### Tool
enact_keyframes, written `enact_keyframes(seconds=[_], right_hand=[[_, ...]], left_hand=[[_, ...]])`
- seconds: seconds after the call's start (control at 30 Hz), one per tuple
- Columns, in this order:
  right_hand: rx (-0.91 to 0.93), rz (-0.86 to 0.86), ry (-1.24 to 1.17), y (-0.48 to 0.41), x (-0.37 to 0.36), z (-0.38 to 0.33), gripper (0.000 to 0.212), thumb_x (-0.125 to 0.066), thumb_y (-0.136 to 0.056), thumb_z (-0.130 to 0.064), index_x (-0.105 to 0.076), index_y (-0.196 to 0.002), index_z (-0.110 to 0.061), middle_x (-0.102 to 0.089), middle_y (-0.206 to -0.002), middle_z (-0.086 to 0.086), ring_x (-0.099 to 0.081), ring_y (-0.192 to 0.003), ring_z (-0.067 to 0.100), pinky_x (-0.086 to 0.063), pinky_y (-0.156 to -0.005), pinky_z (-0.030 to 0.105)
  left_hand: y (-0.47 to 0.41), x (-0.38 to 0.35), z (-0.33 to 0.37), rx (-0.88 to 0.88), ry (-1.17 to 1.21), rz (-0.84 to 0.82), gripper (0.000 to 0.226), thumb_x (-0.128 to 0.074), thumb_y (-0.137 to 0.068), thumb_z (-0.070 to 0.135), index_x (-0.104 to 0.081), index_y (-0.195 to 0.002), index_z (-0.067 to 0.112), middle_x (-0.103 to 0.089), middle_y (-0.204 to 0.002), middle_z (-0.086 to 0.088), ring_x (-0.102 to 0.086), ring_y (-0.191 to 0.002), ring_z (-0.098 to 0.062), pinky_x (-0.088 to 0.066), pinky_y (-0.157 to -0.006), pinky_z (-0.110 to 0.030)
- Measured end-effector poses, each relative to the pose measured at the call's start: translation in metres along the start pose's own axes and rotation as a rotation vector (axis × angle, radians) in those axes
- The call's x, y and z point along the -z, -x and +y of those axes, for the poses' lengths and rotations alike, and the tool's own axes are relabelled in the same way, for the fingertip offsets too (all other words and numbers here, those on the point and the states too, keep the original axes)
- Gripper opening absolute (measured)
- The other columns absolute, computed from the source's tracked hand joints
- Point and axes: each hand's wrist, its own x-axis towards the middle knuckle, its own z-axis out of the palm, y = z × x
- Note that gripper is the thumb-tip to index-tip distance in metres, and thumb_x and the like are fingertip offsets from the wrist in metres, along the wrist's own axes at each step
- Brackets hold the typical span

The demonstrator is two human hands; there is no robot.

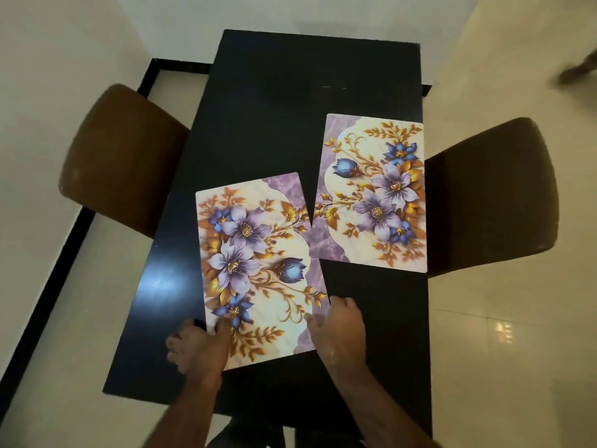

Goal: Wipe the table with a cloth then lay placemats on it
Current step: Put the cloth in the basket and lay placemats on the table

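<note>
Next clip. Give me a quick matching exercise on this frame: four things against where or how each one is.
1. near placemat
2. far placemat
3. left chair
4. table

a. black top
b. brown, at the table's left side
c. held by left hand and right hand
d. lies untouched by the table's right edge

Pairs: 1-c, 2-d, 3-b, 4-a

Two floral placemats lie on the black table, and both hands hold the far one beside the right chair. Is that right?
No. In the head view the left hand and right hand hold the near placemat, not the far placemat beside the right chair. Both do lie on the black table.
</note>
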Motion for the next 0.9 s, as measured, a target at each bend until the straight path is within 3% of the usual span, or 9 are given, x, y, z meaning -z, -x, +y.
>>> enact_keyframes(seconds=[0.17, 0.3, 0.53, 0.67, 0.77, 0.9], right_hand=[[-0.019, -0.027, 0.108, 0.001, -0.004, -0.021, 0.058, -0.076, -0.100, -0.058, -0.069, -0.141, -0.018, -0.064, -0.143, 0.003, -0.064, -0.129, 0.019, -0.059, -0.105, 0.036], [-0.050, 0.018, 0.121, 0.001, -0.008, -0.025, 0.053, -0.082, -0.096, -0.058, -0.073, -0.130, -0.018, -0.066, -0.128, 0.000, -0.066, -0.113, 0.016, -0.057, -0.087, 0.030], [-0.202, 0.046, -0.135, -0.005, -0.006, -0.025, 0.055, -0.091, -0.089, -0.055, -0.070, -0.124, -0.019, -0.071, -0.116, -0.001, -0.070, -0.103, 0.016, -0.061, -0.082, 0.034], [-0.216, 0.007, -0.190, -0.002, -0.007, -0.034, 0.055, -0.092, -0.084, -0.059, -0.073, -0.117, -0.020, -0.077, -0.115, 0.000, -0.074, -0.093, 0.014, -0.063, -0.078, 0.032], [-0.143, -0.054, -0.185, 0.009, -0.023, -0.054, 0.075, -0.091, -0.082, -0.066, -0.072, -0.137, -0.017, -0.077, -0.130, -0.001, -0.076, -0.115, 0.020, -0.061, -0.087, 0.033], [-0.105, -0.066, -0.177, 0.014, -0.035, -0.068, 0.076, -0.090, -0.082, -0.066, -0.072, -0.136, -0.016, -0.076, -0.130, 0.001, -0.075, -0.117, 0.022, -0.064, -0.100, 0.040]], left_hand=[[-0.004, 0.001, -0.001, -0.032, 0.105, -0.040, 0.059, -0.082, -0.098, 0.040, -0.066, -0.140, 0.000, -0.056, -0.144, -0.029, -0.050, -0.136, -0.046, -0.047, -0.101, -0.051], [-0.010, 0.007, -0.002, 0.016, 0.239, -0.049, 0.053, -0.082, -0.100, 0.039, -0.068, -0.138, 0.004, -0.055, -0.145, -0.022, -0.059, -0.131, -0.042, -0.057, -0.100, -0.051], [-0.012, 0.012, -0.008, -0.037, 0.279, -0.064, 0.056, -0.092, -0.091, 0.037, -0.072, -0.132, 0.004, -0.061, -0.138, -0.020, -0.066, -0.121, -0.037, -0.063, -0.093, -0.050], [-0.013, 0.012, -0.011, -0.070, 0.260, -0.081, 0.059, -0.093, -0.088, 0.043, -0.073, -0.129, 0.005, -0.063, -0.136, -0.018, -0.064, -0.122, -0.035, -0.057, -0.087, -0.043], [-0.015, 0.014, -0.012, -0.075, 0.268, -0.106, 0.063, -0.094, -0.085, 0.051, -0.074, -0.128, 0.009, -0.061, -0.136, -0.015, -0.062, -0.120, -0.031, -0.053, -0.080, -0.038], [-0.013, 0.014, -0.010, -0.027, 0.331, -0.168, 0.069, -0.094, -0.077, 0.065, -0.077, -0.124, 0.017, -0.052, -0.138, -0.009, -0.061, -0.124, -0.027, -0.062, -0.084, -0.039]])
